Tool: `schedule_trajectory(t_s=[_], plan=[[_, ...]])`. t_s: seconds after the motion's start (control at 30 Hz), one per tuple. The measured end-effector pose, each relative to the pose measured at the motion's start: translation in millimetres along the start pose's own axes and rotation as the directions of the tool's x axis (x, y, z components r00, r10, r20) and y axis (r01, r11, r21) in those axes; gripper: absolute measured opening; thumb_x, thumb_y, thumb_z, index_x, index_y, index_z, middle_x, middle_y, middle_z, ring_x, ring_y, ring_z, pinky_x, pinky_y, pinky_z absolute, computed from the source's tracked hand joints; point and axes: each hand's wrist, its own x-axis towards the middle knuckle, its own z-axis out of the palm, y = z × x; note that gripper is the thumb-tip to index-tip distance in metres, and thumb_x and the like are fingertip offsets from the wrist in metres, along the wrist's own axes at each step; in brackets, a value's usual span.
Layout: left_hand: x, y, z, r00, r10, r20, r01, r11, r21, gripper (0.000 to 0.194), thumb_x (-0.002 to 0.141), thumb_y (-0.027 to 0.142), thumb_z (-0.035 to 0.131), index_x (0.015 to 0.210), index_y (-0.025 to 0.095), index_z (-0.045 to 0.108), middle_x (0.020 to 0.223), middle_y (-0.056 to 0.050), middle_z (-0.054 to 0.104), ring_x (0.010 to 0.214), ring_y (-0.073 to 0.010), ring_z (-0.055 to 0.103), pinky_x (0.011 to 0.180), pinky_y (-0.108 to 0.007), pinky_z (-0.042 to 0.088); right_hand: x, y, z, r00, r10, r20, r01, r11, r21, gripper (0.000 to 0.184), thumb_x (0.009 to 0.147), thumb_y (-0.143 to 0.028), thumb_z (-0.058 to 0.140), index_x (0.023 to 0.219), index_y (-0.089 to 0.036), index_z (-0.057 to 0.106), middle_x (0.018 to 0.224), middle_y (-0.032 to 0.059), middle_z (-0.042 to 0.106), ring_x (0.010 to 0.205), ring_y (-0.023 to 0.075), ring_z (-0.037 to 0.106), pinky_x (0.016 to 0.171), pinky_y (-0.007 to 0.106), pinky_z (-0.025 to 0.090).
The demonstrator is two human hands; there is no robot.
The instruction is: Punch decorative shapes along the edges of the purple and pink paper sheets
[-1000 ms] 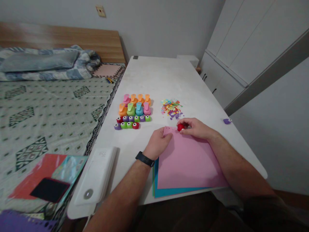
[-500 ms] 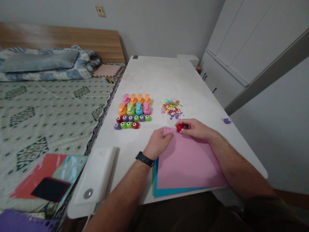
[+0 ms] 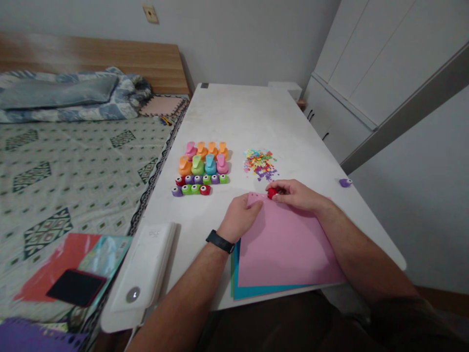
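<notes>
My right hand (image 3: pixel 295 193) is shut on a small red craft punch (image 3: pixel 272 193), pinching it at the top edge of a pink paper sheet (image 3: pixel 286 249). A row of tiny holes shows along that edge. My left hand (image 3: pixel 240 217) lies on the sheet's upper left corner, holding it down, and wears a black watch band (image 3: pixel 220 241) on the wrist. Under the pink sheet, a teal sheet (image 3: pixel 256 292) sticks out along the lower edge.
Larger pastel craft punches (image 3: pixel 203 159) and a row of small punches (image 3: pixel 200 186) stand on the white table (image 3: pixel 238 117), with a pile of colourful paper cutouts (image 3: pixel 259 165) to their right. A purple punch (image 3: pixel 345 183) sits near the right edge. A white box (image 3: pixel 144 266) lies at the left edge, beside a bed.
My right hand and the red punch have shifted slightly left since the oldest frame. My left hand and the paper have stayed in place.
</notes>
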Motion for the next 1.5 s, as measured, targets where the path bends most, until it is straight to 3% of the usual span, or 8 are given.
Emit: schedule_trajectory(t_s=[0.37, 0.73, 0.97, 1.1, 1.27, 1.5], plan=[[0.7, -1.8, -0.8, 1.000, 0.031, 0.000, -0.031, 0.998, 0.063, 0.024, 0.089, 0.034, 0.059, 0.094, 0.017, 0.075, 0.089, -0.004, 0.076, 0.079, -0.0205, 0.066, 0.070, -0.027, 0.047, -0.3, 0.7, 0.3, 1.000, 0.007, -0.010, -0.007, 0.998, -0.055, 0.034, 0.084, -0.031, 0.069, 0.116, -0.019, 0.069, 0.101, 0.0041, 0.069, 0.082, 0.0178, 0.057, 0.079, 0.032, 0.045], [0.0, 0.8, -1.4, 1.000, -0.004, 0.005, 0.004, 1.000, 0.020, 0.025, 0.088, 0.037, 0.062, 0.096, 0.018, 0.075, 0.093, -0.005, 0.077, 0.077, -0.0205, 0.066, 0.067, -0.026, 0.047, -0.2, 2.2, 1.8, 0.999, 0.006, -0.037, -0.008, 0.999, -0.052, 0.033, 0.088, -0.036, 0.068, 0.116, -0.020, 0.069, 0.100, 0.0037, 0.069, 0.081, 0.0171, 0.057, 0.076, 0.030, 0.045], [0.6, -3.2, -1.1, 0.999, -0.036, 0.020, 0.035, 0.997, 0.075, 0.030, 0.091, 0.042, 0.057, 0.096, 0.017, 0.073, 0.092, -0.006, 0.077, 0.083, -0.0232, 0.068, 0.069, -0.028, 0.049, -1.5, 5.5, 1.0, 0.997, 0.030, -0.071, -0.032, 0.999, -0.026, 0.033, 0.088, -0.038, 0.068, 0.116, -0.020, 0.069, 0.097, 0.0035, 0.068, 0.077, 0.0164, 0.055, 0.072, 0.030, 0.043], [-0.1, -3.5, -1.4, 0.999, -0.030, 0.014, 0.029, 0.997, 0.078, 0.030, 0.091, 0.041, 0.057, 0.097, 0.017, 0.074, 0.093, -0.007, 0.077, 0.084, -0.0242, 0.069, 0.073, -0.030, 0.051, -2.1, 6.2, -1.3, 0.991, 0.062, -0.122, -0.063, 0.998, 0.000, 0.037, 0.086, -0.039, 0.069, 0.118, -0.021, 0.068, 0.096, 0.0035, 0.068, 0.076, 0.0167, 0.054, 0.071, 0.030, 0.042], [-0.6, 0.5, -2.0, 1.000, 0.015, 0.020, -0.016, 1.000, 0.014, 0.031, 0.092, 0.037, 0.057, 0.111, 0.018, 0.073, 0.110, -0.008, 0.076, 0.101, -0.0258, 0.070, 0.090, -0.035, 0.053, -1.4, 3.2, -0.3, 0.979, 0.058, -0.195, -0.045, 0.997, 0.070, 0.034, 0.088, -0.040, 0.067, 0.115, -0.020, 0.068, 0.097, 0.0035, 0.068, 0.080, 0.0172, 0.056, 0.072, 0.030, 0.042], [-1.2, 3.4, -1.7, 1.000, -0.007, 0.008, 0.007, 1.000, -0.005, 0.030, 0.091, 0.036, 0.059, 0.109, 0.018, 0.074, 0.110, -0.008, 0.077, 0.100, -0.0257, 0.071, 0.090, -0.034, 0.054, 1.6, 8.3, 3.4, 0.968, 0.072, -0.240, -0.014, 0.973, 0.232, 0.034, 0.091, -0.048, 0.064, 0.107, -0.019, 0.069, 0.096, 0.0032, 0.066, 0.084, 0.0165, 0.056, 0.076, 0.029, 0.042]])
